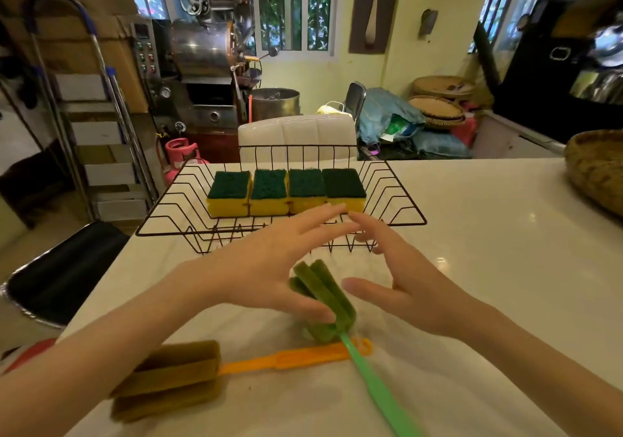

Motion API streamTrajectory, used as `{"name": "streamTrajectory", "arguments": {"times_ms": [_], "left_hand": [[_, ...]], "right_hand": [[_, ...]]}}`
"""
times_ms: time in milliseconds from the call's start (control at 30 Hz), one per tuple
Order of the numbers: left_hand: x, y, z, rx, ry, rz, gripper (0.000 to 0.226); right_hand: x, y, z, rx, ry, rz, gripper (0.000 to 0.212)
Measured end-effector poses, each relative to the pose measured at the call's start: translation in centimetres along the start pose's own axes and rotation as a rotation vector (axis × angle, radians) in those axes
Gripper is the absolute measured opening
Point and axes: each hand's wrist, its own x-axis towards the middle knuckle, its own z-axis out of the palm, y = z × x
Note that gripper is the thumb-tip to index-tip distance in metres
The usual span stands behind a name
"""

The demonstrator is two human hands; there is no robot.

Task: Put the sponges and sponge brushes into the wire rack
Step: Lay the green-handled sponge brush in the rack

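Nearest us, low in the frame, two sponge brushes lie on the white surface [488, 234] — the orange-handled brush [175, 379] at lower left and the green-handled brush [325, 305] crossing its handle at centre. Above them our left hand [269, 268] and right hand [411, 285] hover with fingers spread wide, holding nothing; the left thumb looks to be touching the green foam head. Beyond, in mid-frame, the wire rack [397, 197] holds four sponges [286, 192] in a row. We judge the sponges done — both brushes are left.
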Motion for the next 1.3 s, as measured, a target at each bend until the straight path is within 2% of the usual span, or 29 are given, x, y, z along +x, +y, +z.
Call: {"name": "streamTrajectory", "arguments": {"times_ms": [133, 267, 433, 700, 867, 1033, 1300], "left_hand": [[-0.3, 1.0, 1.6, 0.039, -0.042, 0.033, 0.087], [-0.1, 1.0, 2.6, 0.052, -0.114, -0.013, 0.073], [0.1, 1.0, 2.8, 0.08, -0.183, -0.018, 0.06], [0.7, 1.4, 2.8, 0.213, -0.234, -0.03, 0.063], [1.1, 0.8, 2.4, 0.226, -0.226, -0.077, 0.059], [1.4, 0.8, -0.2, 0.217, -0.163, -0.07, 0.055], [1.0, -0.5, -6.2, 0.088, 0.089, -0.071, 0.051]], "right_hand": [[-3.2, 0.4, 0.7, 0.037, -0.044, 0.08, 0.079], [-6.0, 0.3, 1.1, -0.028, -0.124, 0.185, 0.079], [-7.4, -0.4, 1.3, -0.16, -0.233, 0.198, 0.062], [-7.1, -0.5, 0.8, -0.19, -0.311, 0.204, 0.023], [-6.0, 0.1, -0.1, -0.169, -0.355, 0.244, 0.019], [-3.8, 0.3, -2.5, -0.144, -0.375, 0.23, 0.018], [1.7, -1.7, -7.2, -0.233, -0.177, 0.1, 0.01]]}}
